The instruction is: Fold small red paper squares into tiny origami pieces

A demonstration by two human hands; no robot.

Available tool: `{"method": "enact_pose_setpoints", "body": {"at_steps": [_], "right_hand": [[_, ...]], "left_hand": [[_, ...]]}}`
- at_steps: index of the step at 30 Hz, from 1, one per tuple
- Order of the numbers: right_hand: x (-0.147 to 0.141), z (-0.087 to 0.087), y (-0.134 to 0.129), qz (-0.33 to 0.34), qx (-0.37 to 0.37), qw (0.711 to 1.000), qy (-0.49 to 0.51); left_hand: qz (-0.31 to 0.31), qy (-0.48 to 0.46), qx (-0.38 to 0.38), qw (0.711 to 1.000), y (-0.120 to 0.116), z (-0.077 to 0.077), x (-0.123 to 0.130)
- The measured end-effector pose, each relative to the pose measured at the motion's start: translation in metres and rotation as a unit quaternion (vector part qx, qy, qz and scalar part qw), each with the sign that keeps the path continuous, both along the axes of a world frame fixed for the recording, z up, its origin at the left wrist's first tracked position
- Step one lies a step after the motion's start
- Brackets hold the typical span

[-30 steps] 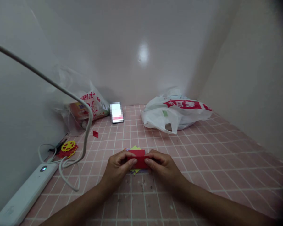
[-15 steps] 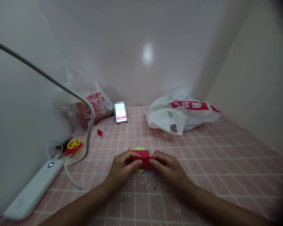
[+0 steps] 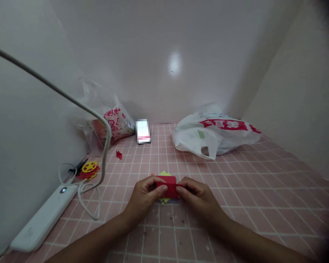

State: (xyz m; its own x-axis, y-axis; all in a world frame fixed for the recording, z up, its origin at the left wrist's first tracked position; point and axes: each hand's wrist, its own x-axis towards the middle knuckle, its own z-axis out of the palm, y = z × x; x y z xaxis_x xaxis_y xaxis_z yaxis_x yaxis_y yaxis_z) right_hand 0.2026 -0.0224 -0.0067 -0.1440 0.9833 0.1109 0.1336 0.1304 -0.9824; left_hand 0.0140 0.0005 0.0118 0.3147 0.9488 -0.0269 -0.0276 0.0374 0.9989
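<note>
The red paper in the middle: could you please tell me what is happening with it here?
A person's left hand and right hand hold the red paper by its two sides; it appears partly folded. Yellow paper shows from behind it; whether they touch is unclear. Farther off, a lit phone stands between two plastic bags, and a small red piece lies on the tiled surface.

White plastic carrier bag point(image 3: 188, 137): "美宜" in white on red band point(image 3: 212, 123). Clear plastic bag point(image 3: 94, 96): red Chinese characters, not legible. Smartphone point(image 3: 143, 130) screen pixelated.
</note>
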Motion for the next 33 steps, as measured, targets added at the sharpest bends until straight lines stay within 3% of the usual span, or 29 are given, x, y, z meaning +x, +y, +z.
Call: {"method": "enact_pose_setpoints", "body": {"at_steps": [33], "right_hand": [[-0.0004,-0.0013,0.0006,-0.003,-0.011,1.000,-0.009]], "left_hand": [[-0.005,0.048,0.022,0.999,0.0031,-0.0045,-0.0023]]}}
